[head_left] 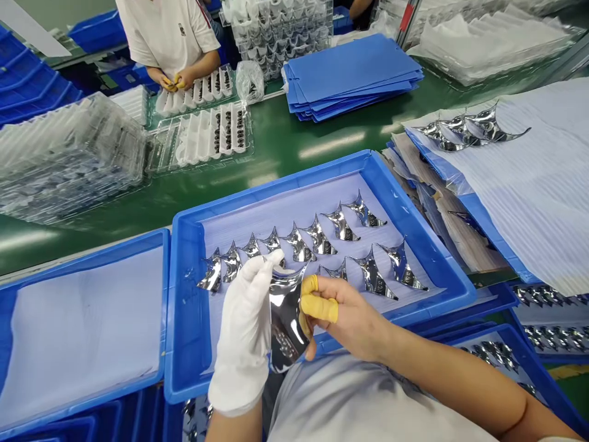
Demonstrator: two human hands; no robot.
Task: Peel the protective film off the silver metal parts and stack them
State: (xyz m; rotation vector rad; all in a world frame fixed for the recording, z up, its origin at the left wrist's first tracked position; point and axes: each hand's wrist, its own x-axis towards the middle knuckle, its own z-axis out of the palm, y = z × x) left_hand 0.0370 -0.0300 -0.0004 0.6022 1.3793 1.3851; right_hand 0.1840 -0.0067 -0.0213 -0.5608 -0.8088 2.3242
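Observation:
A shiny, curved chrome part [288,325] with pointed corners is held between my two hands, above the near edge of a blue tray [188,344]. My left hand [246,319], in a white glove, is closed on its left side. With yellow finger cots on thumb and finger, my right hand [338,310] pinches its right edge. Small raised marks show low on the part's face. Behind my hands, two rows of similar chrome parts [340,224] rest on the white lining of the tray. Some of the nearer row is hidden by my hands.
A second lined blue tray [165,301] adjoins on the left. Blue sheets [350,70] are stacked on the green bench [276,135]. Clear plastic trays [73,159] pile up at left. More chrome parts [478,126] lie on white sheeting at right. Across the bench, a person's hands [177,81] work over another tray.

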